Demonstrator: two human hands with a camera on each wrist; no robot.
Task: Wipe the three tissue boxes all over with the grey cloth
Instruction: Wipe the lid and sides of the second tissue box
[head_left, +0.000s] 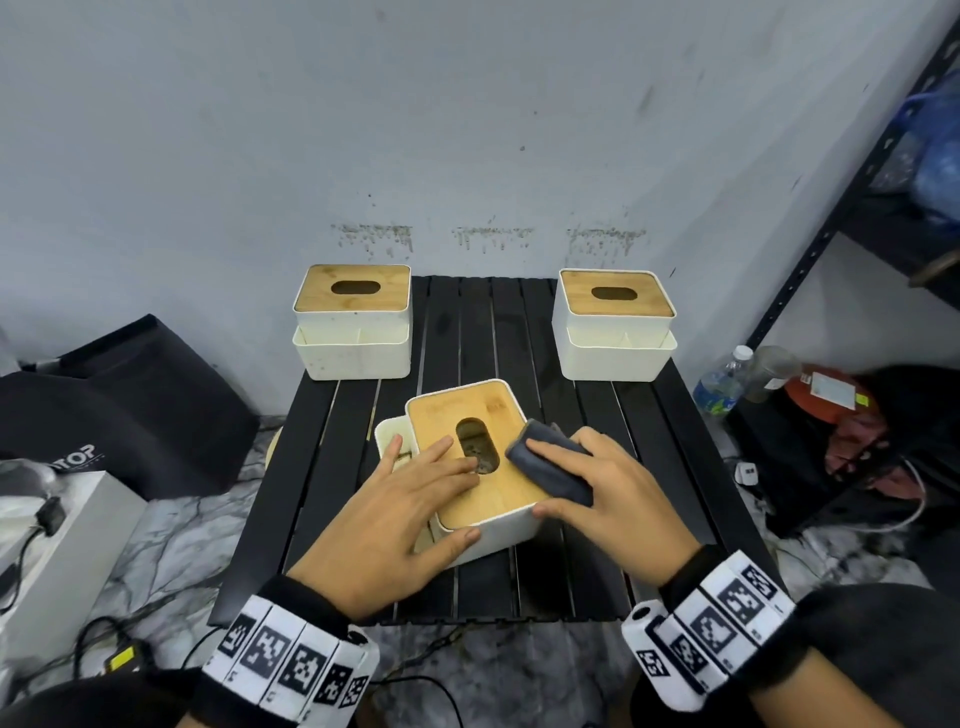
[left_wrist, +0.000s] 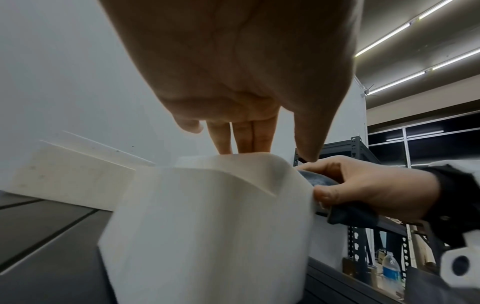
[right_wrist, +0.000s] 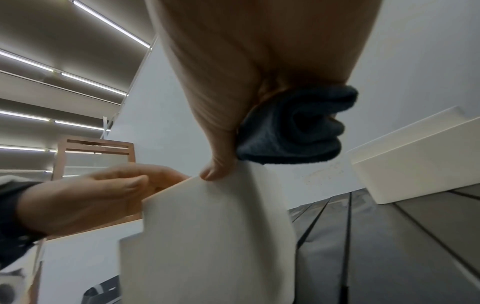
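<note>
The left hand lies flat, fingers straight, on the wooden lid of the nearest tissue box, thumb against its white side. Just right of those fingers, the right hand grasps the folded grey cloth and presses it onto the same lid. Two more tissue boxes stand beyond the fingers on the black slatted surface. Far left, a black bag shows the letters "TOP". A bottle has an unreadable label.
</note>
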